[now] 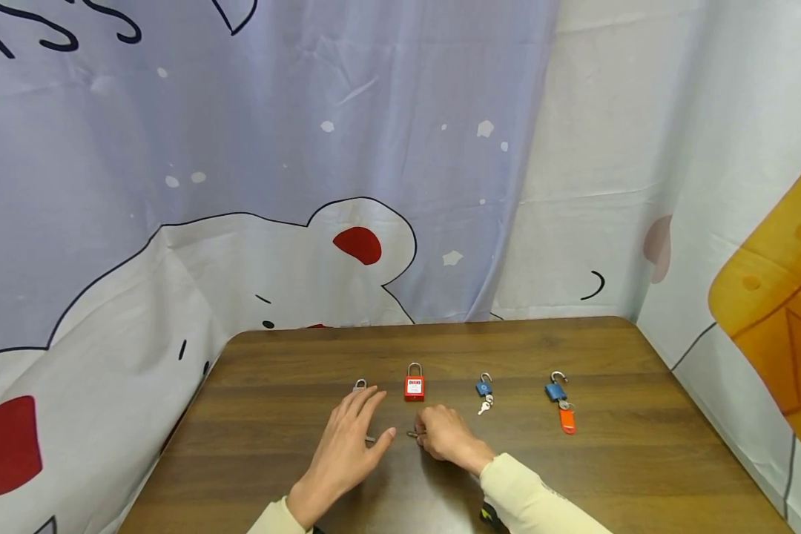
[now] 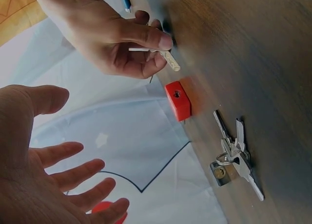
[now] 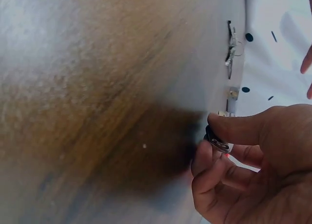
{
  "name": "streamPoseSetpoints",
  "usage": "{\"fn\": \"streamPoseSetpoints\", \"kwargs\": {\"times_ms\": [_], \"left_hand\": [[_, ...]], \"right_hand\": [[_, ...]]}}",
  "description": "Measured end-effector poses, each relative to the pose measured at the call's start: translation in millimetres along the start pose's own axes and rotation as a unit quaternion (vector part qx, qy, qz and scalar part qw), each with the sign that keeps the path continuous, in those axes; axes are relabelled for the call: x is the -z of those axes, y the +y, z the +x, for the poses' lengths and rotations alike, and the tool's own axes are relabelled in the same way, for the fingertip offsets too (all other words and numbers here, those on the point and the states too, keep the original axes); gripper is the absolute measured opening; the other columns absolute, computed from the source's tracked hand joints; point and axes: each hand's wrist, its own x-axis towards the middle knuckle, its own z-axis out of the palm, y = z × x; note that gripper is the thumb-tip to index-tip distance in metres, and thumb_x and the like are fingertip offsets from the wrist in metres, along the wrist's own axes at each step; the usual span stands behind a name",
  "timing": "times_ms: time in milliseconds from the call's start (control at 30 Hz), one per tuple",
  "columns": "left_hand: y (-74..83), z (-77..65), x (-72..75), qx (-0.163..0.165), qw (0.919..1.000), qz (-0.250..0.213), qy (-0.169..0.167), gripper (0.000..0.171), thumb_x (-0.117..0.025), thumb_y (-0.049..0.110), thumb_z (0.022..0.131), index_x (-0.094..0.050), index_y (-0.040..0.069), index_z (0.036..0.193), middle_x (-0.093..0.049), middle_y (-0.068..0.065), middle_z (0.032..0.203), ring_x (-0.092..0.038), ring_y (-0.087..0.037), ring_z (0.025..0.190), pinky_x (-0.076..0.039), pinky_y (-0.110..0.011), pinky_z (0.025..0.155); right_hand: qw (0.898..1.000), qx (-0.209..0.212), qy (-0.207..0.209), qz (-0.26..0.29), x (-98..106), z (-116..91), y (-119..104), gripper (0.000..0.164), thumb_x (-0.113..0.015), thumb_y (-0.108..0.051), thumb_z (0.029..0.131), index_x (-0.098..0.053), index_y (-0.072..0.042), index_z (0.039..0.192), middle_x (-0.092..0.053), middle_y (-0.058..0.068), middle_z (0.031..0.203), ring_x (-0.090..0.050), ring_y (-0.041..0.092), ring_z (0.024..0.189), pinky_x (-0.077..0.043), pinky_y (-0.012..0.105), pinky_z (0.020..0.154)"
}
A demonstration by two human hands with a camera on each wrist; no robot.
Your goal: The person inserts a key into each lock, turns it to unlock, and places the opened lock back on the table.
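Note:
My right hand (image 1: 443, 434) pinches a key (image 1: 411, 434) between thumb and fingers, low over the table in front of the red padlock (image 1: 414, 387). Its brass-toned blade sticks out past the fingertips in the left wrist view, and a dark key head (image 3: 214, 136) shows in the right wrist view. My left hand (image 1: 347, 449) hovers with spread fingers and holds nothing. Partly hidden behind it stand a small silver padlock (image 1: 360, 385) and a bunch of silver keys (image 2: 236, 153) on a ring. The red padlock has a white label and a keyhole (image 2: 177, 94) in its base.
Right of the red padlock lies a blue padlock (image 1: 483, 389) with its shackle swung out and keys attached. Farther right is another blue padlock (image 1: 555, 391), also with its shackle out, with an orange tag (image 1: 567, 421). A printed curtain (image 1: 440, 185) hangs behind the wooden table (image 1: 607, 475).

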Motion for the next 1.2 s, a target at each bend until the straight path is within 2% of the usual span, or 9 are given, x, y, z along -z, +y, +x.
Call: {"fn": "streamPoseSetpoints", "kwargs": {"times_ms": [267,433,667,900,1033,1200], "left_hand": [[-0.4,0.8,3.6,0.002,0.9999,-0.012,-0.002,0.059,-0.072,0.039,0.086,-0.054,0.014,0.137,-0.053,-0.009,0.142,-0.048,-0.032,0.133,-0.044,-0.053,0.103],[0.6,4.2,7.5,-0.003,0.9998,-0.013,0.013,0.059,-0.073,0.038,0.085,-0.056,0.013,0.136,-0.055,-0.009,0.140,-0.049,-0.031,0.132,-0.045,-0.052,0.102],[3.9,10.4,13.0,-0.004,0.9992,-0.031,0.024,0.059,-0.073,0.038,0.085,-0.055,0.016,0.136,-0.056,-0.006,0.140,-0.049,-0.029,0.133,-0.045,-0.051,0.104],[17.6,20.3,17.4,-0.013,0.9977,-0.056,0.034,0.056,-0.074,0.036,0.086,-0.056,0.017,0.136,-0.059,0.000,0.135,-0.058,-0.022,0.125,-0.049,-0.044,0.102],[26.1,26.1,18.2,-0.030,0.9958,-0.075,0.042,0.054,-0.075,0.033,0.085,-0.057,0.016,0.133,-0.062,0.000,0.131,-0.062,-0.018,0.119,-0.054,-0.041,0.094],[35.4,33.6,17.4,-0.056,0.9921,-0.094,0.061,0.049,-0.074,0.032,0.087,-0.059,0.015,0.130,-0.065,0.000,0.126,-0.063,-0.017,0.116,-0.055,-0.038,0.092]], "right_hand": [[1.000,0.006,0.013,0.015,16.0,-3.7,-3.8,0.014,-0.073,-0.006,0.075,-0.063,-0.016,0.073,-0.058,-0.007,0.064,-0.053,0.012,0.061,-0.045,0.030,0.056],[0.999,0.020,0.031,0.017,33.8,-6.1,-4.5,0.016,-0.069,-0.003,0.075,-0.061,-0.016,0.072,-0.056,-0.008,0.064,-0.051,0.009,0.061,-0.044,0.029,0.057],[0.998,0.028,0.047,0.041,61.1,-10.6,-5.5,0.017,-0.072,-0.003,0.080,-0.062,-0.015,0.074,-0.058,-0.008,0.066,-0.049,0.008,0.062,-0.041,0.026,0.056],[0.997,0.027,0.058,0.053,91.1,-17.2,-11.3,0.013,-0.075,-0.006,0.082,-0.065,-0.014,0.079,-0.061,-0.008,0.071,-0.050,0.006,0.064,-0.042,0.025,0.059],[0.996,0.027,0.072,0.050,105.0,-21.6,-15.4,0.014,-0.076,-0.007,0.082,-0.066,-0.015,0.080,-0.062,-0.009,0.073,-0.051,0.006,0.065,-0.042,0.024,0.061],[0.995,0.021,0.086,0.050,119.6,-27.6,-20.0,0.012,-0.076,-0.009,0.083,-0.066,-0.016,0.081,-0.061,-0.009,0.075,-0.051,0.005,0.066,-0.043,0.025,0.062]]}}
